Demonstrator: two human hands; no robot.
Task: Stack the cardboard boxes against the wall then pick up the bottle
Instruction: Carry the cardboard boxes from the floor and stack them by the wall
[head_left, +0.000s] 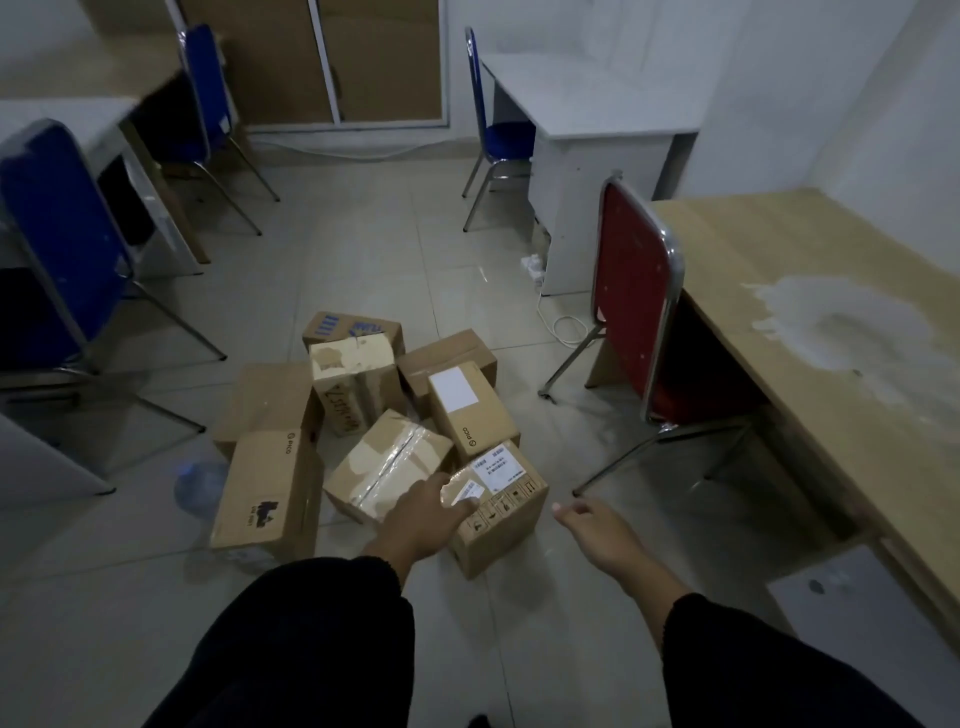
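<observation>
Several cardboard boxes lie scattered on the tiled floor. The nearest box (506, 512), with white labels on top, sits at the front right of the pile. My left hand (423, 514) reaches over its left top edge, fingers spread, between it and a taped box (384, 462). My right hand (589, 530) hovers just right of the labelled box, fingers apart, not touching it. A clear plastic bottle (200, 486) lies on the floor, partly hidden behind a tall box (267, 491) at the left of the pile.
A red chair (636, 296) stands at a wooden desk (831, 322) on the right. Blue chairs (57, 244) and white desks line the left. A white desk (597, 98) and another blue chair stand at the back, with a cable (569, 327) on the floor.
</observation>
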